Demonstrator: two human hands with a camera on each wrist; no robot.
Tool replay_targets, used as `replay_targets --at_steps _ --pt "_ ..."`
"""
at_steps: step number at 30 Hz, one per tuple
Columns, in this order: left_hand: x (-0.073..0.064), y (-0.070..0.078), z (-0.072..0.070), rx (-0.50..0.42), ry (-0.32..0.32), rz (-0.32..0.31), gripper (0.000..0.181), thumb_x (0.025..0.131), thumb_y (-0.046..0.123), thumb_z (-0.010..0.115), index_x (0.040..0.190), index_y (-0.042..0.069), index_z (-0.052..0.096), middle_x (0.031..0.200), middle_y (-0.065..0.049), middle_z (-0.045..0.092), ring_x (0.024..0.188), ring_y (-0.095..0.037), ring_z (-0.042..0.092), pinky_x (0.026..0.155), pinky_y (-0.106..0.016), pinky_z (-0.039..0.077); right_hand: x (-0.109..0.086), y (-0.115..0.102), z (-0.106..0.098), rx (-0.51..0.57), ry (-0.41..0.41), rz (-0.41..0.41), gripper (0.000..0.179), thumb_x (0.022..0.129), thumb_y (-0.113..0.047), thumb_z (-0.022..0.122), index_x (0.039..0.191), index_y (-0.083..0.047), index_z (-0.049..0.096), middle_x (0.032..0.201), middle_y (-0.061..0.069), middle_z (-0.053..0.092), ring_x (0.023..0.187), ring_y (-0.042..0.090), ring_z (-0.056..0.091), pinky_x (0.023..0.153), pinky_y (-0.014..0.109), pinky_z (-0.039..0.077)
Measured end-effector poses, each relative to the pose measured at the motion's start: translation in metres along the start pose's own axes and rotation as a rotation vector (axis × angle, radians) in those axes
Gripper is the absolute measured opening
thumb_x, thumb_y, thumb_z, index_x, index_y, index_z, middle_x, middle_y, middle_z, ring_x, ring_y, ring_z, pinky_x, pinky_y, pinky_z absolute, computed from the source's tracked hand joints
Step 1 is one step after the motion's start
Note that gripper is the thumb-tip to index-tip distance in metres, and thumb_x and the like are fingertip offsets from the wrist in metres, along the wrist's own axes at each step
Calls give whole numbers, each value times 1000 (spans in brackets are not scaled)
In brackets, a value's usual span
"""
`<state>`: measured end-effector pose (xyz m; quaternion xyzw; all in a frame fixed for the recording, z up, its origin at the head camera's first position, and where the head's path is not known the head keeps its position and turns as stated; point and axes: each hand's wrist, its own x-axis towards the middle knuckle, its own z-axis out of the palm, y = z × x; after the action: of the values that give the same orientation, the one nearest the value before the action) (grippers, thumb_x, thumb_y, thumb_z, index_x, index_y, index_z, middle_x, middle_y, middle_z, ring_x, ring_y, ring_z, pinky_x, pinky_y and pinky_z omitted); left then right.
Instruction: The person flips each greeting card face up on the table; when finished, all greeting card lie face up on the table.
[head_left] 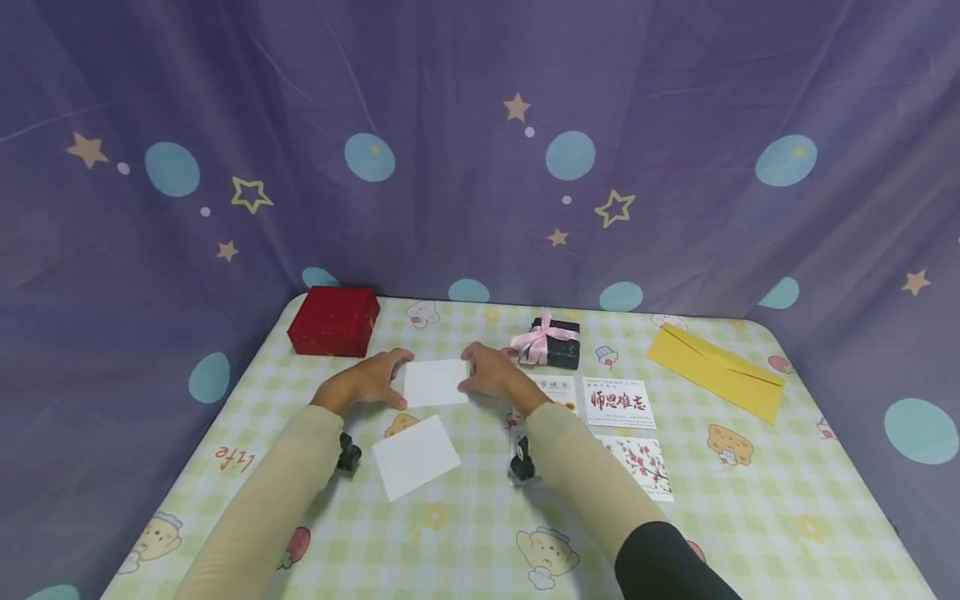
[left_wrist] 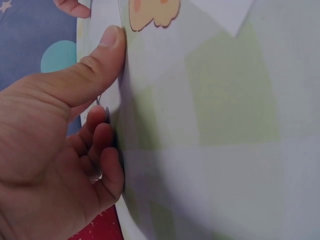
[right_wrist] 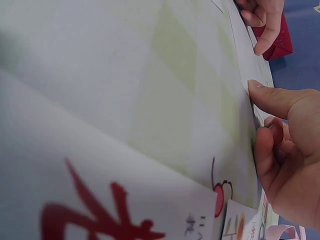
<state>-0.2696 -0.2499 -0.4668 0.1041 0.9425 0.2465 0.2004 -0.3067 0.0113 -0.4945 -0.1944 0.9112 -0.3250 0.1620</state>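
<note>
A blank white card (head_left: 436, 382) lies at the middle of the table between the two hands. My left hand (head_left: 369, 380) holds its left side; in the left wrist view the thumb (left_wrist: 111, 45) touches the card's edge and the other fingers are curled. At the card's right side my right hand (head_left: 491, 372) pinches the edge, the thumb (right_wrist: 265, 97) resting on it in the right wrist view. Closer to me, a second blank white card (head_left: 416, 458) lies turned at an angle, touched by neither hand.
Several printed cards (head_left: 619, 403) lie in rows on the right, partly hidden by the right arm. Behind them sits a black box with a pink ribbon (head_left: 564, 343). A red box (head_left: 334, 321) stands back left, a yellow envelope (head_left: 716, 372) far right.
</note>
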Motion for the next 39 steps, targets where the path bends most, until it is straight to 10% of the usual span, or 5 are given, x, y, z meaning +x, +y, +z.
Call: replay_targets --at_steps 29,39 --pt "2 -11 7 -74 36 56 90 77 16 89 150 12 37 128 -19 57 115 -30 56 106 -50 46 -2 -1 3 -14 41 -55 62 85 -24 82 139 -13 54 88 -1 64 74 13 57 72 28 47" --pt "1 -4 8 -109 109 154 74 81 9 84 141 12 41 101 -8 58 83 -17 53 81 -33 45 0 5 1 159 61 -82 33 90 -18 76 113 -10 54 85 0 55 67 11 49 59 24 42"
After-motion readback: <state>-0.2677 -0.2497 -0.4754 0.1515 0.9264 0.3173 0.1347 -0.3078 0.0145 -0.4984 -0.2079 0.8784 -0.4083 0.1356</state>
